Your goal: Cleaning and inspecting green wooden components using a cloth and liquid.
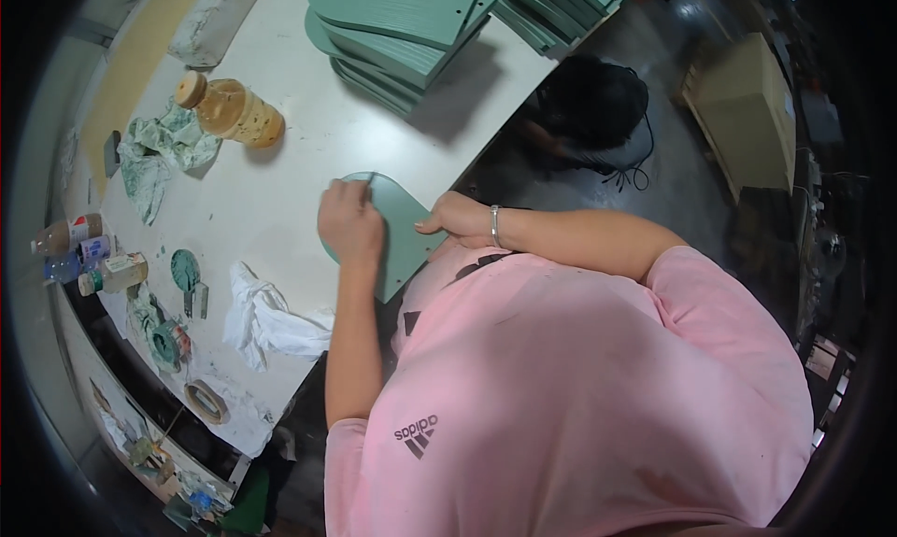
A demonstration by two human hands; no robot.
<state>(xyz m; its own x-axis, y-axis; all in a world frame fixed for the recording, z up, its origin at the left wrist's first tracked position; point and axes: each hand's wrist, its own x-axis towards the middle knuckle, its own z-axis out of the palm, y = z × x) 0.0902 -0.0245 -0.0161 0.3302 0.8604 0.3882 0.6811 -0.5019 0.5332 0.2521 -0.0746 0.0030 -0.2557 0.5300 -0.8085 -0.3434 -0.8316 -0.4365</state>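
A green, round-ended flat panel lies at the near edge of the white table, partly under both hands. My left hand is closed over its left part, fingers curled down. A thin dark line shows on the panel by its fingertips, but what the fingers hold, if anything, is hidden. At the panel's right edge, my right hand grips it, thumb on top and other fingers mostly out of sight. Small dark holes show near the panel's lower straight end.
Stacked green panels stand at the far side, with another stack beyond. Leftward are an amber-filled bottle, a green-stained cloth, a white cloth, small bottles and a tape roll. A cardboard box stands right.
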